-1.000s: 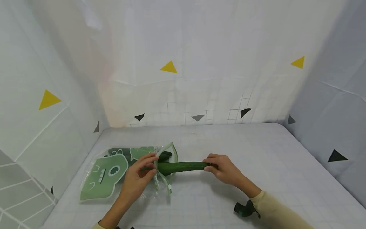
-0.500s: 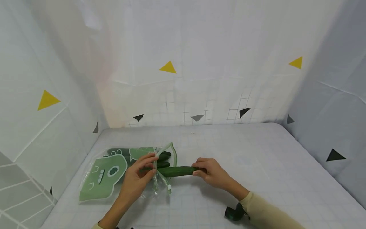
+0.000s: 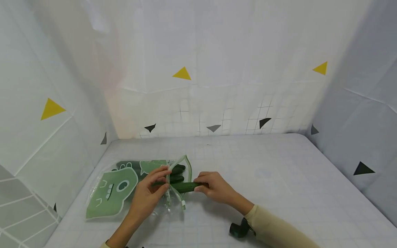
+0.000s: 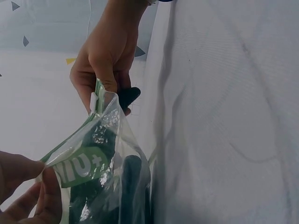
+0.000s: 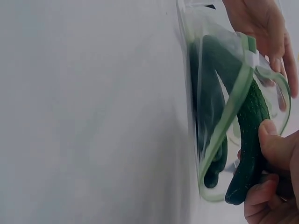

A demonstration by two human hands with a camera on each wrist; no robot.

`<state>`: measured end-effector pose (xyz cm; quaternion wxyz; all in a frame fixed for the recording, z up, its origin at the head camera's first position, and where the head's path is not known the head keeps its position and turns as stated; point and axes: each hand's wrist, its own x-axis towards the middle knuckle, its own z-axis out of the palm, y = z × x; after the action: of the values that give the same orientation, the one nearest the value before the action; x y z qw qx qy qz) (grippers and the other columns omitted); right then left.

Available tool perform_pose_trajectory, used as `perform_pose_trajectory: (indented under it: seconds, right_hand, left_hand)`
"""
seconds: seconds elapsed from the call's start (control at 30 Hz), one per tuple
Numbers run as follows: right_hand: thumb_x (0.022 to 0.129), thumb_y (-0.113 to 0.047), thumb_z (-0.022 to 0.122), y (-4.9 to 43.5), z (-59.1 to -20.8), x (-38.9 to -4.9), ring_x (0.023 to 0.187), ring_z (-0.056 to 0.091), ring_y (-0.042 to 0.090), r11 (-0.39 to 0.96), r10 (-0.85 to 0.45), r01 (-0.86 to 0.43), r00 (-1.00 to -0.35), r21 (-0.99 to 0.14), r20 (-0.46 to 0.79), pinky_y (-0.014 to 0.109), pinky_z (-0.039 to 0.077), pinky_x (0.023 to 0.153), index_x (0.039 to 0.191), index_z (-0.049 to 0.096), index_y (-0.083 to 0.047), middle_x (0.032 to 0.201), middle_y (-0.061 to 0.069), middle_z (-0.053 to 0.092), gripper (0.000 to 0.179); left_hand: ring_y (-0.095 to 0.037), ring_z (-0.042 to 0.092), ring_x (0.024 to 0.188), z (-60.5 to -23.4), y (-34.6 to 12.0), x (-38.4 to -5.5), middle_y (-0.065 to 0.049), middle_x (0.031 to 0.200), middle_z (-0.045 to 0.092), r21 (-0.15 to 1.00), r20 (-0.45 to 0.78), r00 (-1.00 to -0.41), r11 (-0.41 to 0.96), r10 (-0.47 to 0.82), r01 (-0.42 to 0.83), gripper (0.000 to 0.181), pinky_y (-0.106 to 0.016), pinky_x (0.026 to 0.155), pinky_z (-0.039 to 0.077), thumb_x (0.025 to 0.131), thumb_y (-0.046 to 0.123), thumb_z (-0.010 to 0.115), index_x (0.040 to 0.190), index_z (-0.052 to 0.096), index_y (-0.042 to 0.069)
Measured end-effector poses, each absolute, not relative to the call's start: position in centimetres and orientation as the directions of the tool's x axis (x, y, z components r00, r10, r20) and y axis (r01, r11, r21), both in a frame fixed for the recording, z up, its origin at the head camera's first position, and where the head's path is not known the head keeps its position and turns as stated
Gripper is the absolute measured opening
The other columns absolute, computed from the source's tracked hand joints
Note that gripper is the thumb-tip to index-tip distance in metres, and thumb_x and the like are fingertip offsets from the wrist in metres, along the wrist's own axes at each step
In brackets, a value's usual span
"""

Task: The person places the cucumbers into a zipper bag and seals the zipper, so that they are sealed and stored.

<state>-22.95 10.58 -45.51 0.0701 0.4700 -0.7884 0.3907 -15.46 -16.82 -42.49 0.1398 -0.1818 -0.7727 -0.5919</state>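
A clear zip bag (image 3: 113,193) with a green cartoon print lies on its side at the left of the table, its green-edged mouth spread toward the right. My left hand (image 3: 149,194) pinches the upper edge of that mouth between thumb and fingers, as the left wrist view also shows. With my right hand (image 3: 215,187) I grip the outer end of a cucumber (image 5: 252,121). Its far part is inside the bag, and the held end sticks out past the zip edge. Several other cucumbers (image 3: 177,179) lie in the bag beside it, partly hidden by the print.
A white slider (image 5: 252,59) sits on the zip edge. The white table (image 3: 263,165) has white sheet walls (image 3: 235,69) behind it and at both sides. A dark wrist device (image 3: 238,230) hangs under my right forearm, close over the table.
My right hand has moved left, pushing the cucumber deeper into the bag, so that a shorter length sticks out. My left hand stays at the bag's mouth.
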Motion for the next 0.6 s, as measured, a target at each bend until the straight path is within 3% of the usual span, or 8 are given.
perform_pose_trajectory:
  seconds: [0.3, 0.6]
  right_hand:
    - [0.098, -0.014, 0.074, 7.5, -45.4, -22.8, 0.067, 0.05, 0.001, 0.243, -0.702, -0.788, -0.545, -0.565, 0.459, 0.02, 0.047, 0.06, 0.113, 0.078, -0.001, 0.09, -0.003, 0.066, 0.02]
    - [0.099, -0.014, 0.073, 5.0, -45.5, -23.3, 0.065, 0.049, 0.001, 0.247, -0.722, -0.773, -0.549, -0.584, 0.422, 0.02, 0.047, 0.061, 0.112, 0.079, -0.002, 0.083, -0.006, 0.062, 0.019]
  left_hand:
    - [-0.025, 0.066, 0.103, -42.5, -16.9, -15.6, -0.009, 0.15, 0.054, 0.853, 0.445, -0.886, 0.24, 0.127, 0.463, 0.042, -0.032, 0.085, 0.058, 0.094, -0.002, 0.075, 0.132, 0.07, 0.016]
    - [-0.025, 0.065, 0.104, -42.6, -16.9, -15.5, -0.01, 0.149, 0.054, 0.852, 0.438, -0.89, 0.257, 0.129, 0.457, 0.042, -0.033, 0.085, 0.059, 0.095, -0.001, 0.074, 0.133, 0.07, 0.017]
